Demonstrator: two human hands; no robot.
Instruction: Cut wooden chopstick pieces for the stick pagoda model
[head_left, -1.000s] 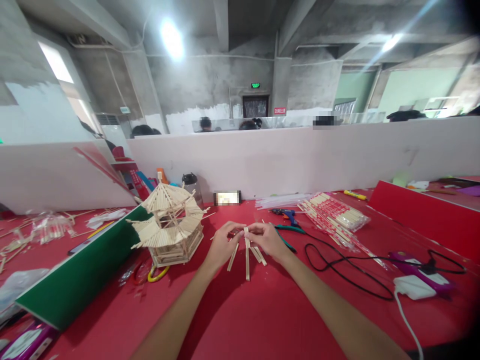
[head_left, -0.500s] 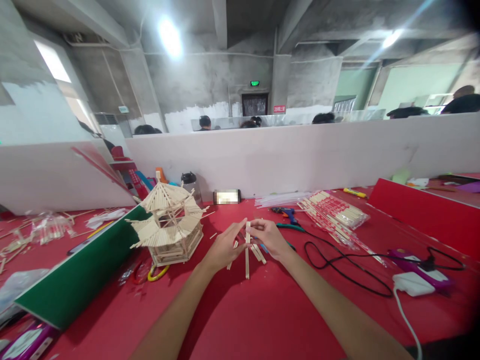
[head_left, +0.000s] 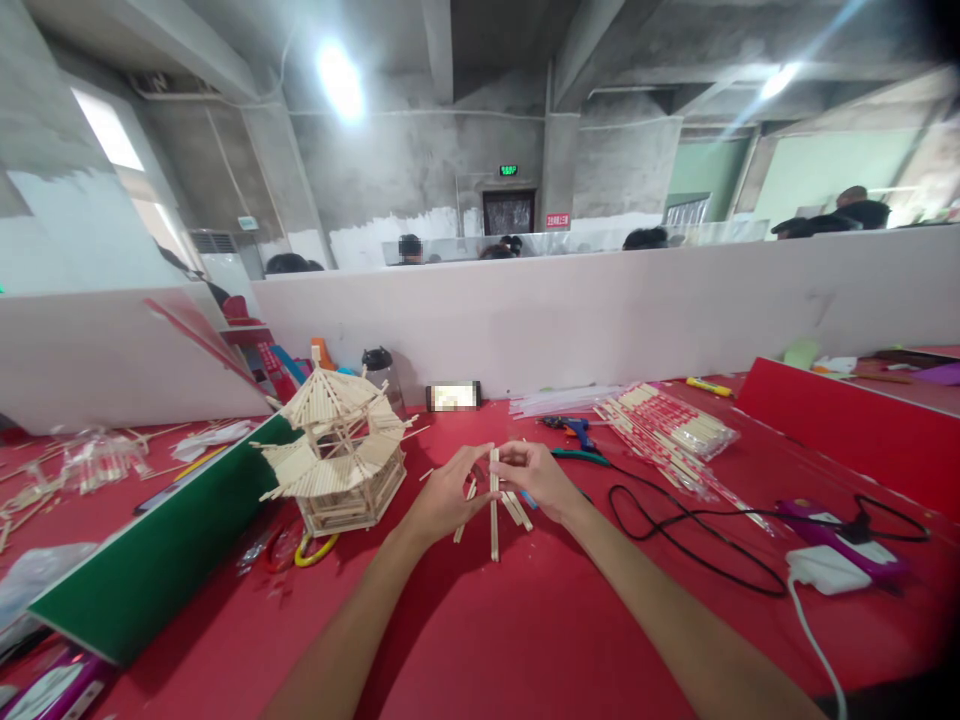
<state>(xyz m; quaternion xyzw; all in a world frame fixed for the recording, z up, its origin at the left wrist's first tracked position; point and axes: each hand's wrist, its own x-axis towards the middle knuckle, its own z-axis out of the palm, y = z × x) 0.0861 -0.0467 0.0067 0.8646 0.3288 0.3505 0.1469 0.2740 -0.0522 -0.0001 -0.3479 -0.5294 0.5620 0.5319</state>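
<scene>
In the middle of the red table, my left hand and my right hand meet around a small bundle of pale wooden sticks. The fingers of both hands are closed about the bundle's far end; its near end points towards me. Fingers partly hide the exact contact. Other short sticks lie beside it under my right hand, and one more stick is below my left hand. To the left stands a pavilion model built of wooden sticks, with a tiered roof.
Behind my right hand lie a blue glue gun and green-handled pliers. Further right are wrapped chopsticks, a black cable and a purple power strip. A phone leans near the white partition; a green board stands left.
My hands stay almost in place around the sticks, with only slight finger movement. In the far right background, a person has shifted to the left.
</scene>
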